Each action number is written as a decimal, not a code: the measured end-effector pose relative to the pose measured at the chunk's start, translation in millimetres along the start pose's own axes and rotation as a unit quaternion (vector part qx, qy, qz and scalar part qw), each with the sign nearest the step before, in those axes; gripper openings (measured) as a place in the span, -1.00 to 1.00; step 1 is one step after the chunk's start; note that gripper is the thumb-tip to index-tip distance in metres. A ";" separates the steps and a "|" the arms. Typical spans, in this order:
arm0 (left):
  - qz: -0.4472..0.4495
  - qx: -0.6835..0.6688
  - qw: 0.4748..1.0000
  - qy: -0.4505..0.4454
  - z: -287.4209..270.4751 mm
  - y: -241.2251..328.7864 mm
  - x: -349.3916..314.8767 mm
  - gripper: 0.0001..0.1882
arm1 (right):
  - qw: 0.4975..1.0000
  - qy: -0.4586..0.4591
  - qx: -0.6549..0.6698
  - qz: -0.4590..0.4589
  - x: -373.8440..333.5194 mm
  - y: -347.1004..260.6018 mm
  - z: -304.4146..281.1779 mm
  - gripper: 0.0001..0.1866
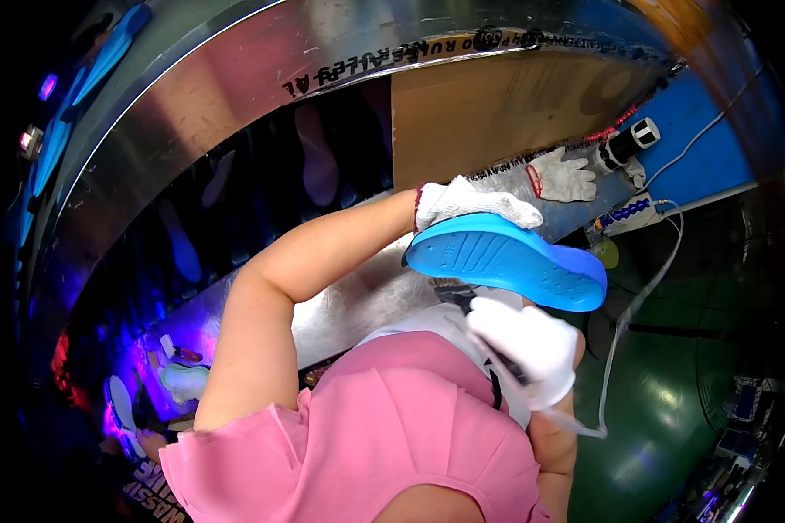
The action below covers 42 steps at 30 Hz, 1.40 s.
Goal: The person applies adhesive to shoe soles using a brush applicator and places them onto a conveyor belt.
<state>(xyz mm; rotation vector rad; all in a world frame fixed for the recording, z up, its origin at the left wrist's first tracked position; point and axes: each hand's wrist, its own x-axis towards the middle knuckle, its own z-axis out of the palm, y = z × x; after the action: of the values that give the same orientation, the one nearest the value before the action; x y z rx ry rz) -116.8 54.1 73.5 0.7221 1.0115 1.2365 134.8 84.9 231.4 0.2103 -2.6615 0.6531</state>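
Blue sole (508,261): raised by the front edge of the worktop (349,305), toward the right end; underside visible, upper side hidden.
Left hand (473,206): gloved, gripping the sole's far rim; elbow bent.
Right hand (529,349): gloved, below the sole; motion blur, grip cannot be told.
Open room: green floor (645,453), right of the worktop's edge.

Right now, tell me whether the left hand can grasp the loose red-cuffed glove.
Probably not: the left hand holds the blue sole, though nothing visible lies between it and the glove.
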 end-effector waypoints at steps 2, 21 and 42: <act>-0.034 0.007 0.999 0.028 65.3 75.2 -37.0 -0.58 | 0.995 0.089 0.045 0.026 -1.0 18.9 1.3 -0.74; 0.212 0.243 0.946 0.032 -20.8 43.1 -43.3 -0.58 | 0.991 0.020 -0.131 -0.032 -9.9 6.2 -22.2 -0.67; 0.169 -0.391 0.898 -0.114 83.1 80.2 -104.2 -0.08 | 0.904 0.311 0.294 0.025 -21.4 7.5 10.5 -0.73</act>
<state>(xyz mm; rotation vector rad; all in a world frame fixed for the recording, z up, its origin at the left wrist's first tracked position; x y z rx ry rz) -76.3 -24.1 201.7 0.3874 0.1359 1.6578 149.0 87.7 211.0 0.0719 -1.8121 1.2848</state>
